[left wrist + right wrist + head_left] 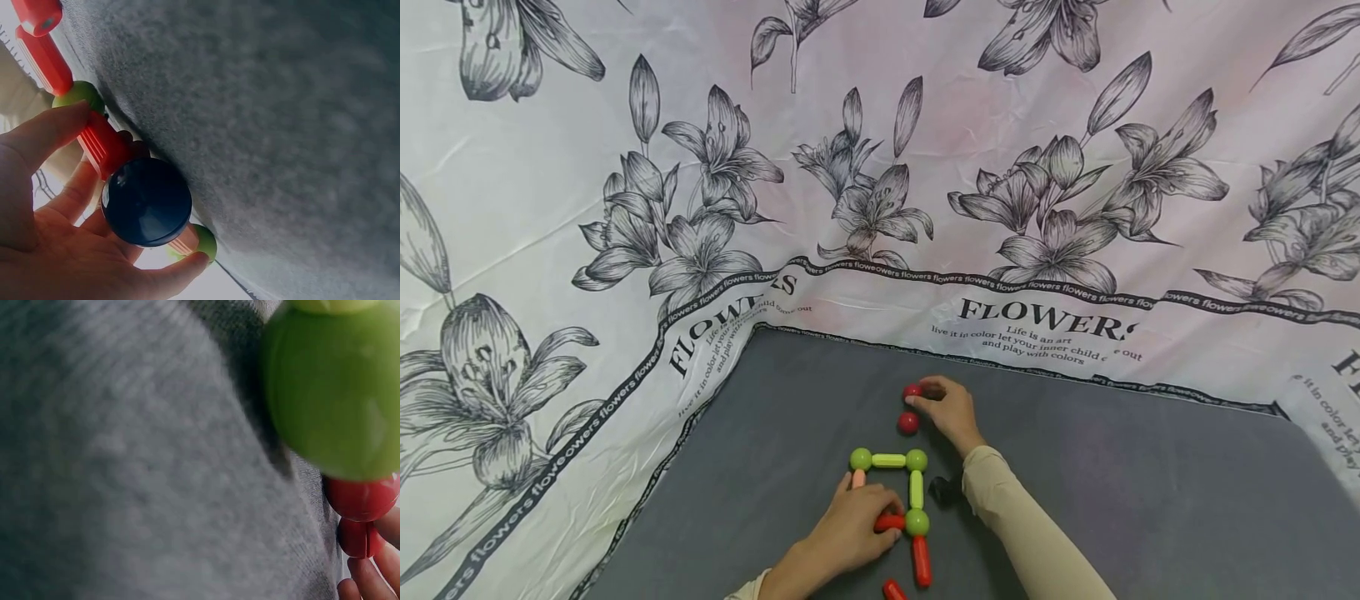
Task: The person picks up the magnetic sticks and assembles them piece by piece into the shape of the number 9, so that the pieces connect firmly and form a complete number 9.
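A square of rods and balls lies on the dark cloth. It has a lime rod (889, 460) at the far side, another lime rod (916, 490) at the right, and green balls (917, 522) at corners. My left hand (852, 523) grips the red rod (105, 145) of its near side, thumb by a green ball (79, 97). A dark blue ball (147, 201) at the corner is hidden by this hand in the head view. My right hand (951, 410) pinches a red ball (912, 391) beyond the square; a second red ball (907, 423) sits just nearer.
One red rod (922, 561) extends toward me from the near right corner. Another red rod (893, 590) lies at the bottom edge. A dark round piece (942, 490) is right of the square, near my right sleeve (1011, 500). Flower-printed fabric (1037, 325) borders the dark cloth.
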{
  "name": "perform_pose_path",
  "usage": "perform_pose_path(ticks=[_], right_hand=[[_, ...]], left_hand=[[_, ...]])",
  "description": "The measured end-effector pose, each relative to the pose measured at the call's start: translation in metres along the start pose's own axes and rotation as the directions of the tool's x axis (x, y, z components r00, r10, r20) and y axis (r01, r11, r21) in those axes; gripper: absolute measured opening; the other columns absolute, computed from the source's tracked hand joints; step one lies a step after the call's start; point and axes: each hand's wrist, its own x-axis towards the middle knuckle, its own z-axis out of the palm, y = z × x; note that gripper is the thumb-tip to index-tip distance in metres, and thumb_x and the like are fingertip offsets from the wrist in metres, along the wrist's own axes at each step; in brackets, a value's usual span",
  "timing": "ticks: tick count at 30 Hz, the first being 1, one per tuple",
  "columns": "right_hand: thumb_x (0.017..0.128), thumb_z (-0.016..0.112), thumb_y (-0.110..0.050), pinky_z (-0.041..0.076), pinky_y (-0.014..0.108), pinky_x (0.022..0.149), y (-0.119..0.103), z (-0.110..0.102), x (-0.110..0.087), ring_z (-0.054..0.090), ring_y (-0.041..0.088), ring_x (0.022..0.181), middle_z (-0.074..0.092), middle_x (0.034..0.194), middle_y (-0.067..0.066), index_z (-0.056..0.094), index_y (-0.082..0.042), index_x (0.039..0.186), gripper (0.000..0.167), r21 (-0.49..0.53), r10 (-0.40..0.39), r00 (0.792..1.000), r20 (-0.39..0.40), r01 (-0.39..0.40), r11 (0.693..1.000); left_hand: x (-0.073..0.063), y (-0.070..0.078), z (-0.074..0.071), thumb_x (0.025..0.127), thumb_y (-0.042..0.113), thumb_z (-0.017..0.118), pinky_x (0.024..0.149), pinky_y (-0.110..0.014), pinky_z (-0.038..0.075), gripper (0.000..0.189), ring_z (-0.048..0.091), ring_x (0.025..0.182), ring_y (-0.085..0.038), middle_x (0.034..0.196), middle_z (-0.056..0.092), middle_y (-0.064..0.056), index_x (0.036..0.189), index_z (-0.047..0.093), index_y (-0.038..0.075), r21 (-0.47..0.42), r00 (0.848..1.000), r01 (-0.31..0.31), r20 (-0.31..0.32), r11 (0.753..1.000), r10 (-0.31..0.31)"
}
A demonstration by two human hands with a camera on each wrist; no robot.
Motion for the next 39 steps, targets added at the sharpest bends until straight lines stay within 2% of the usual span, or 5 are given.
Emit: perform_pose_path(ticks=[9, 19, 24, 31, 39], right_hand=[[0.078, 0.087, -0.025, 0.053, 0.047, 0.095, 0.001, 0.002, 0.002, 0.068, 0.03, 0.111, 0.074, 0.115, 0.013, 0.071, -0.011, 0.118, 0.046, -0.004, 0.007, 1.0, 0.03, -0.007, 1.0], [0.082, 0.083, -0.019, 0.057, 0.042, 0.085, 0.001, -0.009, 0.005, 0.071, 0.031, 0.104, 0.075, 0.11, 0.015, 0.071, -0.005, 0.116, 0.038, 0.036, -0.033, 0.999, -0.027, 0.034, 0.999], [0.083, 0.082, -0.019, 0.054, 0.046, 0.092, 0.0, -0.013, 0.006, 0.069, 0.031, 0.106, 0.074, 0.115, 0.015, 0.069, -0.007, 0.12, 0.041, -0.025, -0.047, 0.999, 0.017, 0.048, 0.999], [0.084, 0.081, -0.016, 0.05, 0.049, 0.098, 0.003, -0.006, 0.002, 0.065, 0.033, 0.115, 0.067, 0.13, 0.017, 0.061, -0.007, 0.134, 0.054, -0.053, -0.09, 0.989, 0.12, 0.097, 0.994], [0.085, 0.08, -0.018, 0.053, 0.047, 0.089, 0.003, -0.004, -0.002, 0.068, 0.029, 0.101, 0.073, 0.113, 0.015, 0.069, -0.008, 0.121, 0.039, -0.083, -0.122, 0.989, 0.084, 0.129, 0.988]], left_hand=[[-0.002, 0.001, 0.001, 0.086, 0.029, 0.078, 0.111, -0.068, 0.031, 0.017, 0.054, 0.08, 0.001, 0.086, 0.061, 0.015, 0.1, 0.07, 0.027, -0.008, 1.0, 0.007, -0.004, 1.0, -0.007], [0.001, 0.002, -0.003, 0.085, 0.028, 0.079, 0.111, -0.069, 0.031, 0.019, 0.058, 0.087, -0.002, 0.09, 0.064, 0.013, 0.102, 0.071, 0.026, 0.03, 0.999, -0.014, -0.035, 0.999, 0.015], [0.003, 0.002, -0.006, 0.085, 0.028, 0.08, 0.111, -0.067, 0.032, 0.025, 0.056, 0.086, -0.002, 0.091, 0.064, 0.012, 0.107, 0.07, 0.023, 0.049, 0.998, -0.02, -0.065, 0.999, 0.023], [-0.003, 0.004, -0.004, 0.081, 0.027, 0.083, 0.111, -0.069, 0.031, 0.039, 0.055, 0.083, -0.001, 0.087, 0.06, 0.014, 0.116, 0.067, 0.023, 0.022, 0.999, 0.017, -0.048, 1.0, -0.016], [-0.003, 0.008, -0.003, 0.08, 0.023, 0.083, 0.11, -0.067, 0.035, 0.062, 0.055, 0.084, -0.004, 0.092, 0.06, 0.01, 0.135, 0.058, 0.032, 0.047, 0.997, -0.021, -0.079, 0.999, 0.025]])
